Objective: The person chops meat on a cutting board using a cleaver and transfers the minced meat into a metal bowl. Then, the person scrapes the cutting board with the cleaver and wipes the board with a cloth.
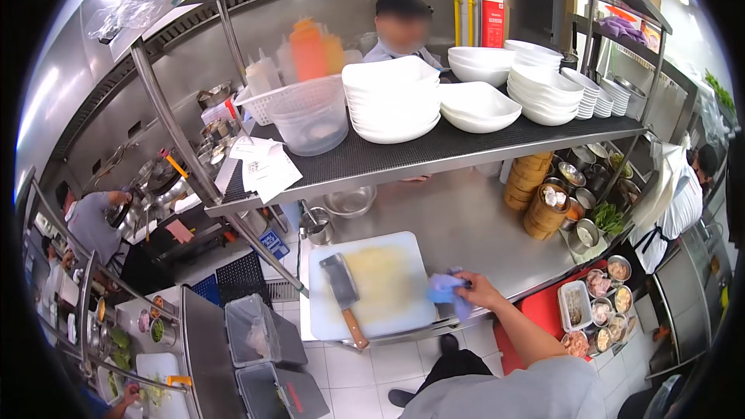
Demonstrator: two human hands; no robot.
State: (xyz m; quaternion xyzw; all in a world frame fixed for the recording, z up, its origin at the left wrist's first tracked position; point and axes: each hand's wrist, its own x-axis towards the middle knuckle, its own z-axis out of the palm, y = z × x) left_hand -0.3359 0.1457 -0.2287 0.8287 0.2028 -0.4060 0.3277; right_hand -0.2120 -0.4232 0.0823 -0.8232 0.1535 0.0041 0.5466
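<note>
My right hand [479,290] is closed around a blue cloth [445,289] at the right edge of a white cutting board [400,264]. Part of the cloth hangs down past the counter's front edge. A cleaver [339,282] with a wooden handle lies on the left part of the board, its handle pointing toward me. Pale yellowish smears mark the board's middle. My left hand is out of view.
Above the counter, a shelf [411,157] carries stacked white bowls [392,101] and a plastic tub [306,124]. Bamboo steamers [543,213] stand at the right, near metal containers of food [601,310]. Grey bins [264,334] stand on the floor at left. Other people work around.
</note>
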